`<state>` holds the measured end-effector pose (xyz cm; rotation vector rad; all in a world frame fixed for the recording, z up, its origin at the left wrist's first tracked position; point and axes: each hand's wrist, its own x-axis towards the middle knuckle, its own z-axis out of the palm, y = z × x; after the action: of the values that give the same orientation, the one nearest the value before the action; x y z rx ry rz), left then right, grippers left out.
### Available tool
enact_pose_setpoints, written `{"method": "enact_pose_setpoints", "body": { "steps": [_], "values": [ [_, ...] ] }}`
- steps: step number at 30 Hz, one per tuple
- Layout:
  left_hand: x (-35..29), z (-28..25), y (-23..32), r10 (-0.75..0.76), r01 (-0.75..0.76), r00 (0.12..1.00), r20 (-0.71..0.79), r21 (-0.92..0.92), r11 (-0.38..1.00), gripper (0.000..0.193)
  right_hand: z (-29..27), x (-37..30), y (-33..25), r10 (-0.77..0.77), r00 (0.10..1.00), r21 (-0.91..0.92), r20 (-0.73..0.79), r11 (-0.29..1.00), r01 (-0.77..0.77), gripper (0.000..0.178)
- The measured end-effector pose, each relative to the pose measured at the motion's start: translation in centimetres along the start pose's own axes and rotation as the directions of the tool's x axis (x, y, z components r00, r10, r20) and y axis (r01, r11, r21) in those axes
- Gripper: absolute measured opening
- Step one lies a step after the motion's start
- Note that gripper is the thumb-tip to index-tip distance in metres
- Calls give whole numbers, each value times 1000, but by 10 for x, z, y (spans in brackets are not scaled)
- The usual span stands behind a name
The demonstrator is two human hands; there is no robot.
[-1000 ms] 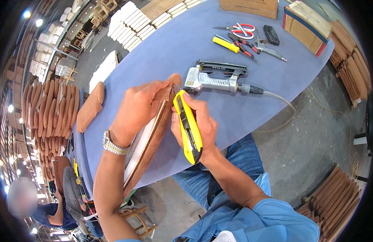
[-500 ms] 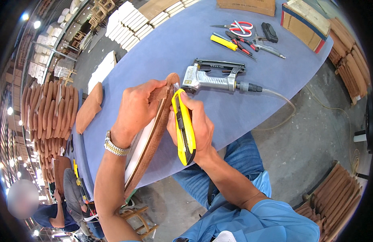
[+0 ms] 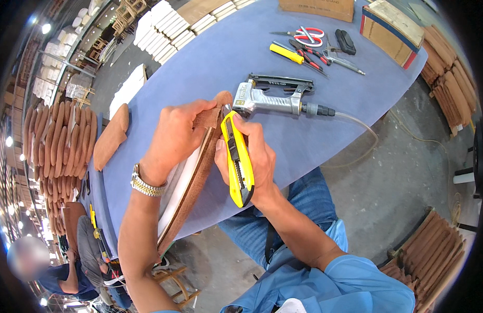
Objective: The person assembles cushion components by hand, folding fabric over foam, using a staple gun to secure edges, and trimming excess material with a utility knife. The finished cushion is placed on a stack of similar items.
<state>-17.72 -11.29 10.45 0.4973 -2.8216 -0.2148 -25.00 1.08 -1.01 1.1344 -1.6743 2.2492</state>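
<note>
A long padded piece covered in brown fabric (image 3: 192, 194) stands on edge in front of me, its pale inner side facing left. My left hand (image 3: 180, 133) pinches a flap of the brown fabric near the far end. In my right hand (image 3: 254, 156) is a yellow utility knife (image 3: 237, 161), tilted with its tip against the fabric edge beside the left fingers. The blade tip is small and partly hidden at the fabric. Just beyond the knife lies a silver and black staple gun (image 3: 275, 99) with an air hose (image 3: 356, 121).
Scissors (image 3: 309, 35), a yellow-handled screwdriver (image 3: 287, 53) and red-handled pliers (image 3: 312, 55) lie on the blue table (image 3: 199, 68). Cardboard boxes (image 3: 390, 34) stand at the far edge. Brown padded pieces (image 3: 59, 138) are stacked at left; another person (image 3: 69, 276) is at lower left.
The view has shifted slightly. The knife has turned a little in my right hand, its tip still at the fabric edge. My left hand keeps its hold on the flap.
</note>
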Motion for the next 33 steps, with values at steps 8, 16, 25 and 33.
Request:
{"method": "enact_pose_setpoints", "body": {
  "steps": [8, 16, 25, 33],
  "values": [
    [1, 7, 0, -11, 11, 1000, -24, -6, 1000, 31, -9, -2, -5, 36, 993, 27, 115, 999, -39, 45],
    [1, 14, -5, 82, -81, 991, -107, 15, 997, 27, -11, -5, -3, 81, 988, 69, 134, 993, -91, 47],
    [9, 14, -9, -3, -3, 996, -91, -62, 998, 20, -10, -2, 1, 80, 988, 52, 132, 995, -88, 44],
    [8, 6, -3, -171, 177, 984, 47, -224, 958, 17, -100, 112, 34, 12, 966, -424, 257, 900, 102, 31]
  ]
}}
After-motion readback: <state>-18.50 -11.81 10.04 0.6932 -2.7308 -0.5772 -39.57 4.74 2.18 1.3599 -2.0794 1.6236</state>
